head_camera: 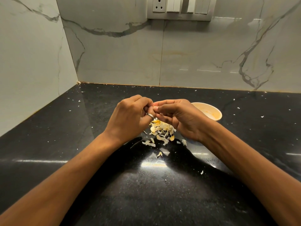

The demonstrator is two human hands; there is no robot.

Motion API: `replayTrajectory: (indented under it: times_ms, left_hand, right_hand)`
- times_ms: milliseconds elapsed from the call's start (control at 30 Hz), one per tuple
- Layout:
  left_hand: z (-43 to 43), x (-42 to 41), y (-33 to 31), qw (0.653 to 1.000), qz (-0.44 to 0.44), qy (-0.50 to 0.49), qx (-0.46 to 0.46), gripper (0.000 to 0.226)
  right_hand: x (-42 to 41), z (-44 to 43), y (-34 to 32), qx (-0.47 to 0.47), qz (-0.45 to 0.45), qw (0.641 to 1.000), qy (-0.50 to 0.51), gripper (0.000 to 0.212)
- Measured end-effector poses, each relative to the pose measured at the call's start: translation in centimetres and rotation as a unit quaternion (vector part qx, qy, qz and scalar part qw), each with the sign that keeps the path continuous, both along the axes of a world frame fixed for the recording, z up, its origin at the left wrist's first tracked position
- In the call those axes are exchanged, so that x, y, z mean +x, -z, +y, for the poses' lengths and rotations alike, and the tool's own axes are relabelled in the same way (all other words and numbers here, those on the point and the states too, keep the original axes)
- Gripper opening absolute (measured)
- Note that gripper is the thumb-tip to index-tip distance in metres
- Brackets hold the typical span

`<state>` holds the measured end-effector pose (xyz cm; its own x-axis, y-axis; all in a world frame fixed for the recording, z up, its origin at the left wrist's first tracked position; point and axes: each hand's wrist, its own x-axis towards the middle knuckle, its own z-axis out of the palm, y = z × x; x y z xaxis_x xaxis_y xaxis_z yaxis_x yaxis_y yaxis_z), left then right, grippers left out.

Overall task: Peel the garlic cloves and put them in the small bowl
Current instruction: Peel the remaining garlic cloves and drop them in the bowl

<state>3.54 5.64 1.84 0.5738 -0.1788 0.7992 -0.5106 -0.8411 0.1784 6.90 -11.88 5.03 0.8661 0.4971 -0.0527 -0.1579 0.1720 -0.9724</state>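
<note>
- L hand (130,115) & R hand (179,117) meet tip to tip above mid-counter, nearer the back edge than the front; both w/ fingers curled in, thumbs & forefingers clamped on a small garlic clove (154,104); only a pale sliver of it shows betw. the tips, rest hidden
- Silver ring (150,116) on a L-hand digit; which one, can't tell
- Small bowl (211,111) stands on the black counter (65,144), just right of the R hand's knuckles, toward the back edge; pale outside, orange-tinted inside; contents can't be made out; R hand covers its left rim
- Heap of peels (162,129) lies on the counter directly under the hands, betw. the wrists; looser flakes trail toward the front edge; tiny white scraps dot the surface out to the back-left corner & the right side
- Bit of a white-and-blue item (193,142) under the R wrist, mostly hidden; can't tell what it is
- Marble-look wall (195,54) rises behind the back edge & along the left edge; switch panel (179,8) w/ a socket sits high on the back wall
</note>
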Motion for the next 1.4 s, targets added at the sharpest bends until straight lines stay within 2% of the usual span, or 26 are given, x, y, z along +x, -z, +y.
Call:
replayTrajectory:
  times_ms: [233, 567, 1033, 1233, 1400]
  left_hand:
    - [0.3, 0.1, -0.2, 1.000, 0.000, -0.009, -0.026, 0.013]
    - [1.1, 0.2, -0.5, 0.998, -0.007, -0.036, -0.054, 0.011]
    - [0.3, -0.1, -0.3, 0.998, 0.043, 0.038, -0.037, 0.024]
    - [0.1, 0.0, -0.1, 0.992, 0.067, 0.055, -0.090, 0.023]
    - [-0.1, -0.1, -0.1, 0.980, 0.105, 0.050, -0.160, 0.017]
  right_hand:
    - [0.3, -0.3, -0.2, -0.005, -0.003, 1.000, -0.009, 0.028]
    - [0.4, -0.6, -0.3, -0.016, 0.005, 1.000, 0.023, 0.025]
    - [0.9, -0.7, -0.1, -0.042, -0.031, 0.998, 0.030, 0.019]
    - [0.9, -0.6, 0.0, -0.009, -0.037, 0.999, 0.019, 0.015]
    - [0.9, -0.4, 0.3, -0.016, -0.082, 0.996, 0.012, 0.018]
